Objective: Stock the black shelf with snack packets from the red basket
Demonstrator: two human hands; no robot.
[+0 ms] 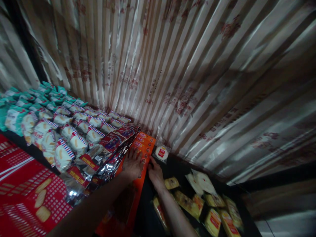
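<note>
My left hand lies flat with spread fingers on a row of orange packets, printed with pink and white logos. My right hand is at the right edge of these packets, its thumb and fingers slightly bent and apart; its fingertips seem to touch the edge. Dark purple and red foil packets lie overlapped just left of my left hand. Beyond my right hand, a round white item in clear wrap rests against the curtain. Blur hides finer print.
Rows of white striped snack bags and green bags fill the left. A red basket-patterned surface is at front left. Yellow wrapped packs lie on the black surface at right. A pleated printed curtain rises behind.
</note>
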